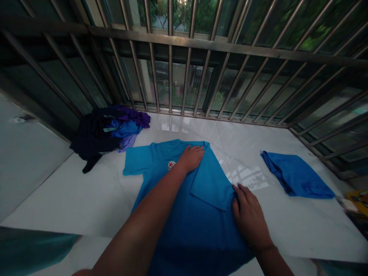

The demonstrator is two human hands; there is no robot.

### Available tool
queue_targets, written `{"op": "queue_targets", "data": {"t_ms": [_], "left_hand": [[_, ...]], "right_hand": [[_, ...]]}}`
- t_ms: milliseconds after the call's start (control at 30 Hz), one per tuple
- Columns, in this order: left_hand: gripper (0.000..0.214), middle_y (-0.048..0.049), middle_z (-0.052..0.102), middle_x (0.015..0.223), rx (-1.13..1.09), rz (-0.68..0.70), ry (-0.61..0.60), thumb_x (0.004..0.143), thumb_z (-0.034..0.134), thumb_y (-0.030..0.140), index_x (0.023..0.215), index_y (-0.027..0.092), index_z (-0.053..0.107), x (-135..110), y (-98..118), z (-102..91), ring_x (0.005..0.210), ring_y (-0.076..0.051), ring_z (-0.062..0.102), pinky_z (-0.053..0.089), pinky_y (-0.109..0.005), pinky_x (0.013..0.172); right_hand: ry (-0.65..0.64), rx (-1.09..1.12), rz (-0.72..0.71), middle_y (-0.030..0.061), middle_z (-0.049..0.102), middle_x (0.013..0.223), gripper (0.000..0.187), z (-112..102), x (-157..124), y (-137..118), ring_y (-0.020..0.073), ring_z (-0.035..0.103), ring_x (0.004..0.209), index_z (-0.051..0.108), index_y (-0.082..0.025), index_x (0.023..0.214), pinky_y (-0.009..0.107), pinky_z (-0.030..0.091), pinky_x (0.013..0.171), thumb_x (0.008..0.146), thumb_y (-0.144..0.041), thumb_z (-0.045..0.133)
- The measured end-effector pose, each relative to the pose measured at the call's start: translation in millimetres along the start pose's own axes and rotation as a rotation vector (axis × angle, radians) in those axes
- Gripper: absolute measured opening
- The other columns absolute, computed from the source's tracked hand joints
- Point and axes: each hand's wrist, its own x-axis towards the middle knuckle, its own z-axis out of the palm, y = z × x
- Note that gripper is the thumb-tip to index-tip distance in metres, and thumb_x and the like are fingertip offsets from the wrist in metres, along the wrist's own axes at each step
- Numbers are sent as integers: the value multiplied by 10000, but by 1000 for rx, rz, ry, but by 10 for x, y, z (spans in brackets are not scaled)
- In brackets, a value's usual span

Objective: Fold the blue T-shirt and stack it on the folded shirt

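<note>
A bright blue T-shirt with a small star badge lies spread on a white surface. Its right side and sleeve are folded in over the middle. My left hand presses flat on the shirt near the collar. My right hand rests on the folded right edge, fingers pinching the cloth there.
A folded blue garment lies to the right. A heap of dark, blue and purple clothes sits at the back left. Metal window bars close off the far side and right. Yellow items show at the right edge.
</note>
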Motion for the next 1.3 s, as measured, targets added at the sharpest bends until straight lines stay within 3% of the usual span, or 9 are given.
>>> {"op": "queue_targets", "data": {"t_ms": [100, 233, 367, 500, 633, 733, 867, 1067, 1300], "left_hand": [[457, -157, 757, 1498, 26, -238, 258, 1143, 388, 183, 1433, 183, 741, -357, -112, -324, 1390, -281, 687, 491, -470, 1272], [457, -263, 694, 1424, 284, -771, 506, 1098, 497, 269, 1496, 92, 637, -1217, -453, -726, 1323, -398, 647, 589, -543, 1078], [605, -345, 584, 1502, 435, -1095, 407, 1029, 647, 485, 1439, 41, 632, -1892, -795, -928, 1441, -507, 521, 587, -612, 1044], [444, -330, 650, 1405, 425, -1029, 228, 1060, 566, 437, 1234, 60, 722, -1982, -956, -1004, 1362, -497, 578, 592, -599, 1011], [323, -242, 761, 1186, 286, -868, 284, 1097, 500, 339, 1221, 122, 705, -1768, -863, -1022, 1174, -407, 708, 605, -534, 1005], [182, -194, 779, 1290, 180, -422, 288, 1089, 565, 276, 1146, 200, 720, -1720, -638, -910, 1304, -363, 714, 563, -532, 1168], [248, -107, 608, 1706, 98, 148, 92, 1041, 708, 241, 1287, 268, 730, -1960, -431, -654, 1636, -321, 506, 373, -582, 1389], [706, -144, 642, 1665, -40, -48, 79, 951, 849, 439, 1592, 281, 599, -2354, -806, -647, 1550, -378, 599, 452, -615, 1338], [488, -155, 732, 1513, -136, -185, 176, 1020, 671, 436, 1462, 230, 694, -2446, -1114, -719, 1454, -341, 664, 504, -548, 1294]], "right_hand": [[-10, -9, 13, 211, 660, 1566, 490, 4, 11, -5, 396, 619, 1458, 635, -161, 1550, 626, 508, 1251, 1136, -350, 455], [-5, -8, 14, 215, 659, 1557, 478, -10, 23, -41, 390, 608, 1471, 637, -161, 1534, 614, 492, 1269, 1135, -349, 455], [5, -21, 7, 215, 667, 1531, 459, -41, 45, -79, 387, 618, 1452, 641, -166, 1522, 611, 498, 1256, 1134, -334, 461], [5, -32, 9, 226, 670, 1521, 463, -61, 59, -106, 397, 620, 1436, 652, -138, 1509, 617, 507, 1239, 1139, -322, 442], [3, -38, 6, 236, 676, 1514, 470, -76, 69, -116, 395, 619, 1431, 670, -115, 1496, 614, 505, 1242, 1142, -323, 440], [-7, -36, 13, 221, 680, 1516, 460, -87, 73, -115, 374, 630, 1429, 672, -130, 1498, 586, 505, 1245, 1136, -317, 457], [-1, -41, 10, 219, 676, 1518, 459, -78, 69, -112, 372, 627, 1434, 663, -124, 1499, 582, 508, 1242, 1143, -314, 445], [20, -21, 16, 215, 672, 1520, 453, -20, 53, -90, 375, 622, 1437, 656, -142, 1499, 603, 504, 1243, 1136, -322, 452], [117, 5, -52, 249, 636, 1567, 471, -177, 102, -207, 442, 549, 1528, 652, -134, 1513, 714, 450, 1254, 1101, -310, 506]]}}
